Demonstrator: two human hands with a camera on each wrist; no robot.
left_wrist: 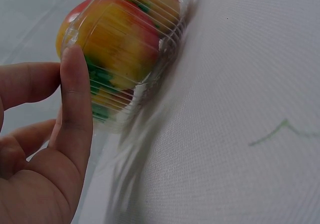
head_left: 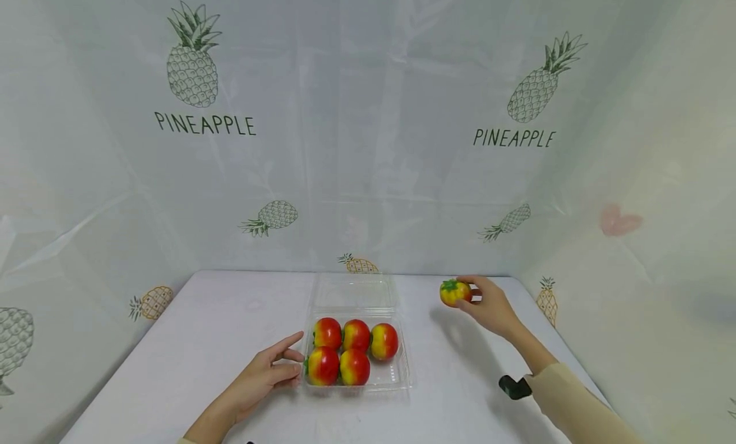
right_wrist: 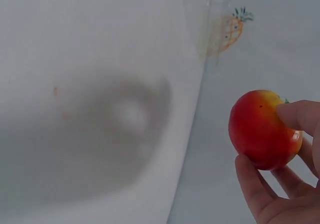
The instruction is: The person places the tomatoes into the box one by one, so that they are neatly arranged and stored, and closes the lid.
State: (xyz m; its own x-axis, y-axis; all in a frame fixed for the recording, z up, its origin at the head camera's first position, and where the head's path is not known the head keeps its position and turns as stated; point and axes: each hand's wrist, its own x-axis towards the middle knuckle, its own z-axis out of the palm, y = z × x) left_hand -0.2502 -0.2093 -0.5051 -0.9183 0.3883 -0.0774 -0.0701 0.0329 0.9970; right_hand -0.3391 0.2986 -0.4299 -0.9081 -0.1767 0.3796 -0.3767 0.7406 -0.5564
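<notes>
My right hand (head_left: pixel 485 303) holds a red-and-yellow persimmon (head_left: pixel 452 293) above the table's right side, thumb and fingertips round it. Its green leafy top shows in the head view; the right wrist view shows its red, glossy side. A clear plastic box (head_left: pixel 402 374) lies with its lid (head_left: pixel 353 294) laid back. Inside are similar persimmons (head_left: pixel 384 341), three along the back and two at the front left and middle. My left hand (head_left: pixel 261 377) is at the box's left wall, fingers extended loosely. In the left wrist view the thumb (left_wrist: pixel 75 78) touches the ribbed wall.
A white-covered table (head_left: pixel 230 310) carries the box. Behind and at both sides hangs a pale curtain (head_left: pixel 356 144) printed with pineapples. A black strap (head_left: pixel 514 387) is at the right wrist, by a beige sleeve (head_left: pixel 575 399).
</notes>
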